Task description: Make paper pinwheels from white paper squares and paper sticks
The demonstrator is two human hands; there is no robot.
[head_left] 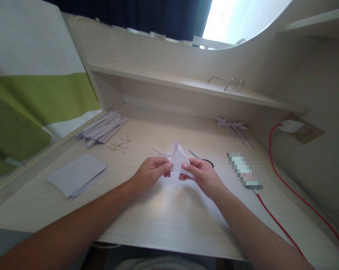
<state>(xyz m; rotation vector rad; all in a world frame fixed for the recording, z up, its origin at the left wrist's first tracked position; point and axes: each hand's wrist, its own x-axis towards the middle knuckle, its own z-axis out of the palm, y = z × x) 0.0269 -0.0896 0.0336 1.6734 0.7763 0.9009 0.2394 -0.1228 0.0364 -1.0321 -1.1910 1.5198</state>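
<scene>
Between my two hands, above the desk, is a folded piece of white paper (179, 156) with a pointed top. My left hand (155, 168) pinches its left edge between thumb and fingers. On the other side my right hand (200, 172) grips the lower right part, thumb in front and fingers behind. Just behind the paper lies a pair of scissors (207, 162), partly hidden by my right hand. Some thin white strips (161, 153) show behind my left hand; what they belong to is hidden.
Rolled paper sticks (102, 127) lie back left, near small pale pieces (121, 143) and a paper stack (78, 174). Folded paper pinwheels (233, 127) on sticks lie back right. A phone (244, 170) with a red cable (278, 221) is at right; glasses (233, 85) rest on the shelf (163, 79).
</scene>
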